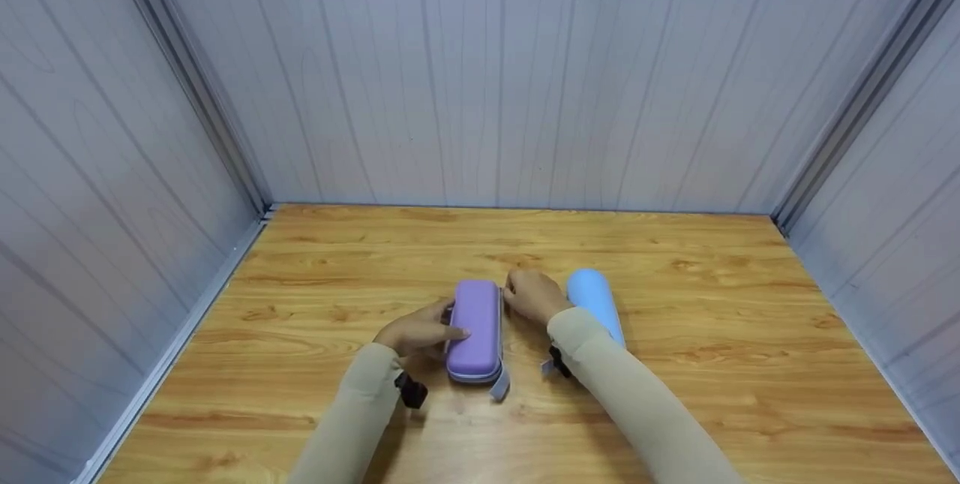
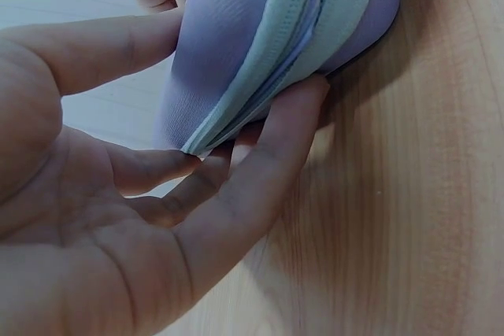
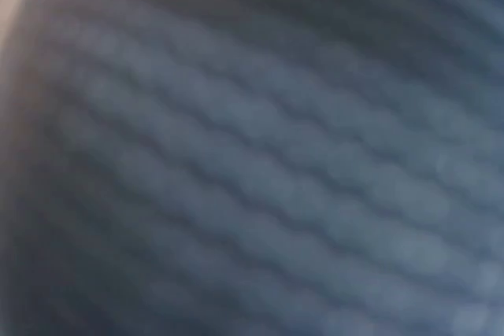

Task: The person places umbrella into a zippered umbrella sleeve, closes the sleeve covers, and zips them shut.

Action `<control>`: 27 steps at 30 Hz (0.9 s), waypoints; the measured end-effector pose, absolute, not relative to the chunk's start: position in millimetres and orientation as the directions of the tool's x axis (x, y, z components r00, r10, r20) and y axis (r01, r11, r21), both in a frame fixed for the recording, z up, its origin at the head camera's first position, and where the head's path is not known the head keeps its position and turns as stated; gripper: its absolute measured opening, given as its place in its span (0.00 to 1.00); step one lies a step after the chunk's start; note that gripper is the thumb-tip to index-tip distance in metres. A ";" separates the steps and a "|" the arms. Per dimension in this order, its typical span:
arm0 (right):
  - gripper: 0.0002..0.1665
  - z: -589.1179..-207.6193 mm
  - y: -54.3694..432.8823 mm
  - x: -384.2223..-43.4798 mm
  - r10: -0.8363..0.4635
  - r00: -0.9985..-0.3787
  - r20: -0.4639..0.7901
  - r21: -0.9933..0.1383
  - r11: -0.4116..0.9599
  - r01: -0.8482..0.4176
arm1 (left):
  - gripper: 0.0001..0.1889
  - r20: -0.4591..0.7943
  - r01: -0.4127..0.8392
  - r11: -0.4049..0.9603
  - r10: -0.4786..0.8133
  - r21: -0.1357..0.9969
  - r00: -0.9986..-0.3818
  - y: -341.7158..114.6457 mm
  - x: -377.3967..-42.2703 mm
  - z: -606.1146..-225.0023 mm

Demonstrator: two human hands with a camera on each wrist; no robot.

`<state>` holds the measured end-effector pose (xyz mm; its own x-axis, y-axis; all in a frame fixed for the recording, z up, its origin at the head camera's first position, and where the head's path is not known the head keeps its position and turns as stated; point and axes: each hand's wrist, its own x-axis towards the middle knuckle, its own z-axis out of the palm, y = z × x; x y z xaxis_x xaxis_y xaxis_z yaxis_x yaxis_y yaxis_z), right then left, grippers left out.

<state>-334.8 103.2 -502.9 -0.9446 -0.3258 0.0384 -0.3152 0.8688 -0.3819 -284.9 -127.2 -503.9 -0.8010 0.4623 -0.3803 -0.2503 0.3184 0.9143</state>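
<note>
A purple zippered hard case point(image 1: 474, 326) lies lengthwise on the wooden table, with a grey loop tab point(image 1: 500, 385) at its near right corner. My left hand point(image 1: 421, 332) holds it from the left, thumb on the lid and fingers along the side. In the left wrist view, those fingers point(image 2: 260, 171) touch the pale zipper band point(image 2: 264, 60) and reach under the edge. At the far right corner of the case, my right hand point(image 1: 534, 295) has curled fingers pinching at the zipper edge; its fingertips are mostly hidden.
Right of my right hand lies a light blue rounded case point(image 1: 592, 296), partly covered by my forearm. White panel walls point(image 1: 480, 79) border the table point(image 1: 360, 244) at the back and sides. The right wrist view shows only a blurred, ribbed bluish-grey surface point(image 3: 260, 163).
</note>
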 end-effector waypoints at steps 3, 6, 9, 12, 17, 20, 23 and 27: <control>0.09 -503.6 102.3 -334.4 -0.331 -0.941 0.074 -0.333 0.881 -0.336 | 0.47 -0.381 -0.252 0.316 0.463 0.915 -0.800 -127.0 -284.7 -503.8; 0.10 -505.0 101.3 -334.7 -0.331 -0.938 0.105 -0.301 0.888 -0.348 | 0.47 -0.385 -0.257 0.317 0.462 0.913 -0.799 -127.1 -284.2 -503.0; 0.09 -506.6 99.6 -335.2 -0.330 -0.934 0.136 -0.300 0.885 -0.357 | 0.46 -0.395 -0.265 0.325 0.451 0.908 -0.800 -127.3 -283.8 -502.0; 0.08 -508.3 97.7 -335.9 -0.321 -0.934 0.160 -0.319 0.878 -0.356 | 0.46 -0.398 -0.267 0.328 0.447 0.906 -0.801 -127.4 -283.6 -500.8; 0.07 -511.2 94.0 -338.8 -0.286 -0.944 0.163 -0.412 0.850 -0.329 | 0.45 -0.391 -0.267 0.310 0.470 0.912 -0.791 -128.8 -283.9 -500.1; 0.06 -512.8 93.8 -341.2 -0.254 -0.957 0.141 -0.522 0.803 -0.289 | 0.45 -0.392 -0.274 0.301 0.474 0.914 -0.788 -129.2 -284.2 -500.2; 0.07 -513.3 95.6 -343.4 -0.198 -0.976 0.089 -0.666 0.717 -0.206 | 0.45 -0.399 -0.283 0.302 0.462 0.910 -0.792 -129.0 -284.2 -500.2; 0.06 -513.3 98.9 -345.5 -0.135 -0.990 0.028 -0.793 0.600 -0.104 | 0.45 -0.400 -0.288 0.296 0.456 0.911 -0.795 -128.6 -284.3 -500.2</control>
